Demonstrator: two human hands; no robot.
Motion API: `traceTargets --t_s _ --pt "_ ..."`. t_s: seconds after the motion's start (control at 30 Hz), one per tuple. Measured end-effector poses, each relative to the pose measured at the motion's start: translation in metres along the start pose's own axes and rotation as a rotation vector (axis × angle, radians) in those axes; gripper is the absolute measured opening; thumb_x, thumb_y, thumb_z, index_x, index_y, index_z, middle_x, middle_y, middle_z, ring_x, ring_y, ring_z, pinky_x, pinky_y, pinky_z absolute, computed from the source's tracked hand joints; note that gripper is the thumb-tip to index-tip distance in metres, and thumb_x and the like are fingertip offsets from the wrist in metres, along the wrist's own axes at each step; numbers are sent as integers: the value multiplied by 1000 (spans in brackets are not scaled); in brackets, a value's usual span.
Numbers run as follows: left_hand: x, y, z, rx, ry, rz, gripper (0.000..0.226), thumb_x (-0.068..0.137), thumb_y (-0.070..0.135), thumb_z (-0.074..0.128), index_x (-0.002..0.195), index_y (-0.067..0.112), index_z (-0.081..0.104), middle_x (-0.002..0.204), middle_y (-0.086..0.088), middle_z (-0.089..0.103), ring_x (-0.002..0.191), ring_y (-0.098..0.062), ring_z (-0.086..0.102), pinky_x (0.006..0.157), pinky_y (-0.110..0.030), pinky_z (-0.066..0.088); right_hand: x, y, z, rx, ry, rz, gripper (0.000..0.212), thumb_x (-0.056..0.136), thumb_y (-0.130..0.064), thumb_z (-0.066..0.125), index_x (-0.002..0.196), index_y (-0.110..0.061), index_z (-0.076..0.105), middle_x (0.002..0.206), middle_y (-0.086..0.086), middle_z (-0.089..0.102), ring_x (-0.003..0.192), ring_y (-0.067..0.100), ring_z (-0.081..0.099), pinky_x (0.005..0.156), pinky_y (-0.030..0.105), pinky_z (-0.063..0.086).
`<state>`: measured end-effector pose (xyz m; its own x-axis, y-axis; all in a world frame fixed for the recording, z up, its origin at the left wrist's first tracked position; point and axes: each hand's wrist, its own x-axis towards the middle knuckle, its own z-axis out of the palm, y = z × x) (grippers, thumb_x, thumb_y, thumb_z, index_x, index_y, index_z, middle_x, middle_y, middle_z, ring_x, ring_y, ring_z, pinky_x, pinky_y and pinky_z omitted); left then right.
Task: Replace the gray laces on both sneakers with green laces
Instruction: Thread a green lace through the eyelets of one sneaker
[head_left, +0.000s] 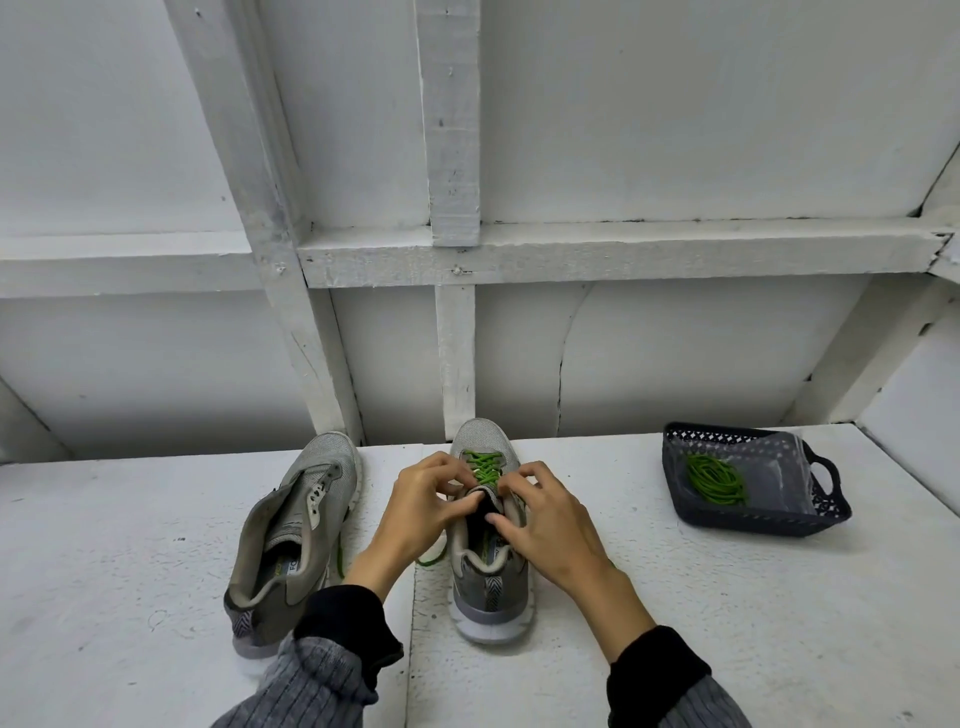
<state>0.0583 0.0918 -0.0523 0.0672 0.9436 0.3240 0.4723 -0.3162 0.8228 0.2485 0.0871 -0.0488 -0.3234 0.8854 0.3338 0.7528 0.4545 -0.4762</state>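
Observation:
Two grey sneakers stand on a white shelf, toes pointing away from me. The right sneaker (488, 577) has a green lace (483, 466) crossed through its eyelets. My left hand (415, 512) and my right hand (545, 525) are both at its tongue, fingers curled and pinching the lace near the top eyelets. A loose green lace end (434, 558) trails out beside the shoe on the left. The left sneaker (296, 530) leans to the left with no lace in its eyelets.
A dark perforated plastic basket (826, 512) sits at the right of the shelf with a coiled green lace (714, 480) inside. White wooden framing and wall panels rise right behind the shoes. My grey and black sleeves fill the bottom of the view.

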Motion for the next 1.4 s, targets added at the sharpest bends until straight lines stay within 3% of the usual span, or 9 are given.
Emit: traceTargets --t_s 0.17,0.33,0.43,0.5,0.63,0.87,1.1,1.27,1.4 --pt "-5 -7 3 101 35 103 9 79 26 78 86 25 73 94 16 61 79 -5 62 73 -33 56 0 -6 8 -34 49 -12 19 89 -27 61 105 -17 61 108 1 55 92 23 58 74 30 45" --pt "-8 -4 -7 666 -18 342 29 80 59 55 95 35 55 106 14 49 69 -8 61 45 -26 45 -3 -3 11 4 110 -61 11 87 -17 64 96 -10 63 112 2 53 81 21 61 66 25 46" --pt "-4 6 -13 786 -107 344 31 75 59 63 93 35 54 113 11 49 80 -7 60 47 -25 35 -5 -3 13 4 180 -80 8 82 -12 70 89 -10 65 109 0 55 87 17 59 60 28 51" --pt "0 8 -14 784 -145 329 30 75 52 69 93 33 55 117 10 47 86 -8 57 50 -26 37 -6 -4 13 -46 241 -104 11 76 -10 75 83 -11 67 104 -1 58 92 15 54 56 27 51" --pt "-2 5 -7 684 -104 389 17 79 37 60 89 25 53 111 8 53 87 -15 58 50 -31 48 -7 -2 16 -41 296 -157 12 74 -5 76 80 -10 67 96 1 63 91 14 54 70 24 48" --pt "-15 -6 7 787 -14 417 13 91 30 43 99 22 50 109 7 54 80 -17 59 42 -34 49 -11 -2 22 -87 375 -187 15 74 0 76 84 -7 68 87 5 66 80 20 59 73 23 46" --pt "-11 0 15 694 -11 348 10 94 29 40 99 23 46 100 5 55 77 -18 56 52 -36 51 -12 -4 27 -46 426 -106 22 72 3 78 91 -4 69 83 6 66 75 21 61 70 23 47" --pt "-11 5 1 476 -56 212 20 85 47 50 96 31 45 93 11 59 76 -15 58 60 -32 50 -11 -5 25 2 370 -39 20 74 2 76 90 -7 68 83 5 65 77 21 60 72 22 44" --pt "-13 4 -10 534 -154 204 34 79 37 73 100 32 47 104 12 60 83 -17 63 63 -35 53 -10 -8 23 -10 334 -16 17 74 0 76 84 -8 65 79 4 63 74 22 60 66 25 46"
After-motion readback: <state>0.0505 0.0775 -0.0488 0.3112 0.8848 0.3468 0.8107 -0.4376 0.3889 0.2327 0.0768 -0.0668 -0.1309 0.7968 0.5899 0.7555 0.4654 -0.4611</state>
